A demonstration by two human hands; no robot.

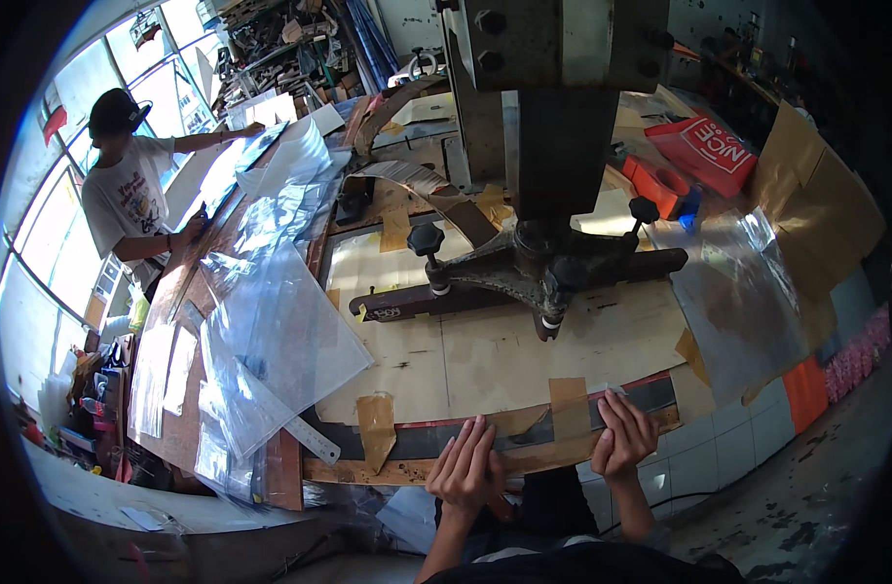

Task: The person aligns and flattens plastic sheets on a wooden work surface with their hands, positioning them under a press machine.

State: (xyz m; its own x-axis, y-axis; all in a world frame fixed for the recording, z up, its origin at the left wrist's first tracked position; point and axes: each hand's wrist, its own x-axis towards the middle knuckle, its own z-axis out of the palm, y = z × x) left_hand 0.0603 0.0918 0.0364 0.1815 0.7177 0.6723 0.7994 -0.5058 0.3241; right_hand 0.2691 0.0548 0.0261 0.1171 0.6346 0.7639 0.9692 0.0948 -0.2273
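My left hand [463, 461] rests at the near edge of a pale board [504, 360], its fingers extended close together and their tips by a dark strip [431, 435] with a red line. Farther right, my right hand [623, 436] has bent fingers with the tips pressed together over the same strip; a small pale glint shows there, too small to name. Between my hands, brown tape [569, 409] crosses the strip, and another piece of brown tape [376, 432] lies left of them. Under the strip runs a wooden edge [553, 454].
A press head with a dark bar [602, 273] stands over the board. Clear plastic sheets [280, 331] and a metal ruler [313, 440] lie left. A person [125, 185] works at the far left. Rightward are a red bag [694, 161], brown paper [806, 185] and plastic film [738, 311].
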